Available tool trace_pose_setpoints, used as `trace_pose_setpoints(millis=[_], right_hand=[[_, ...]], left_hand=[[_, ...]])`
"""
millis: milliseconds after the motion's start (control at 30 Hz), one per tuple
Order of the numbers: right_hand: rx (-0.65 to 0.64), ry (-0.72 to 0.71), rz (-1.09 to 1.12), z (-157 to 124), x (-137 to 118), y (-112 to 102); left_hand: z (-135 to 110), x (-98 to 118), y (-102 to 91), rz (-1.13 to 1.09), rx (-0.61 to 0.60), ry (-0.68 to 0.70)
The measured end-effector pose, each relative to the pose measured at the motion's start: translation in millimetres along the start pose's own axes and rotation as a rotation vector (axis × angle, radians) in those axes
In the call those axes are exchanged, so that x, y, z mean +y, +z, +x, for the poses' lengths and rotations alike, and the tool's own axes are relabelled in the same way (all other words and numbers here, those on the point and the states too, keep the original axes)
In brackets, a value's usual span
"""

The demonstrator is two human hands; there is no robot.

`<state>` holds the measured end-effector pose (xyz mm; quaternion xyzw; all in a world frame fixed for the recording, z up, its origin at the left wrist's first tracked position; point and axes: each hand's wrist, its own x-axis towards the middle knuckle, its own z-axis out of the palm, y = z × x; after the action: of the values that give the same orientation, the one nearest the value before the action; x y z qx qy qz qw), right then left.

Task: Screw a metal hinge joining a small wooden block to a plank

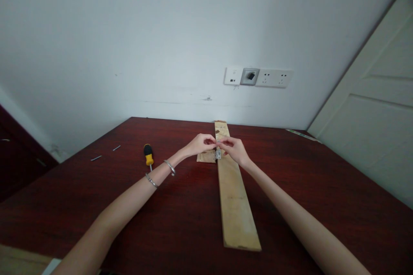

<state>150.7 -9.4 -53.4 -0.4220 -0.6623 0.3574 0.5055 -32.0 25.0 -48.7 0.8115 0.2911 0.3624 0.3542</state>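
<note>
A long pale wooden board (234,197) lies lengthwise on the dark red table, and a short wooden piece (206,157) sits against its left side. A small metal hinge (218,154) rests where the two meet. Just beyond the hinge, my left hand (201,144) and my right hand (235,149) come together with fingertips pinched. Whatever is between their fingers is too small to make out. Two metal bangles circle my left wrist. To the left lies a screwdriver (148,155) with a black and yellow handle, its shaft partly behind my left forearm.
Two thin metal rods (96,158) lie on the left of the table (180,223). A flat strip (303,135) lies at the back right corner. The wall behind carries sockets (274,78), and a white panelled door (380,111) stands at the right.
</note>
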Motion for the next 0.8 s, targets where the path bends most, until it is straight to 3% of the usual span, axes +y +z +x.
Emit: trace_pose_setpoints(millis=[200, 400, 800], right_hand=[[-0.010, 0.006, -0.140, 4.3, 27.0, -12.6], [-0.097, -0.046, -0.208, -0.3, 42.8, -11.8], [-0.138, -0.040, -0.157, -5.4, 51.3, -11.2]], left_hand=[[1.2, -13.2, -18.2, 0.108, 0.104, -0.049], [2.3, -25.3, -35.0, 0.025, 0.231, -0.196], [1.3, -37.6, -40.7, 0.023, 0.259, -0.238]])
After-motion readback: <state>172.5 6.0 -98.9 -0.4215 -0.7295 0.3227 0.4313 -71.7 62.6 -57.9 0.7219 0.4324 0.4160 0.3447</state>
